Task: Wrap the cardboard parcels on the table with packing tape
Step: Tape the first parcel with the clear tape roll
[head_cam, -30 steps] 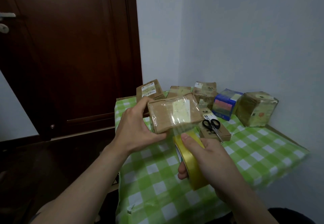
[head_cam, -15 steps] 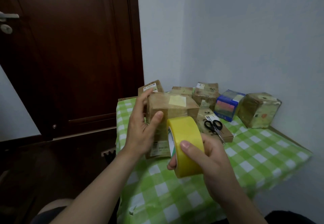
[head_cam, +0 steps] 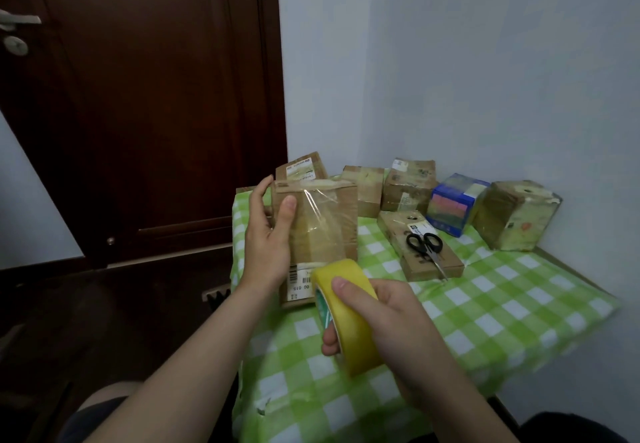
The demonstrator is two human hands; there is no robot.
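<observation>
Green-checked counter (head_cam: 502,304), mid-right: taped boxes (head_cam: 408,186) and scissors (head_cam: 424,245); the left hand (head_cam: 266,245) grips an upright parcel (head_cam: 322,231), the right hand (head_cam: 391,318) a tape roll (head_cam: 349,335).

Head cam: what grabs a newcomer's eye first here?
The bright yellow tape roll, gripped in the right hand low at centre. Just above it, clear tape glints on the cardboard parcel that the left hand holds upright. Next come the black scissors lying on a flat parcel further back on the green checked tablecloth, and the blue box behind them.
</observation>
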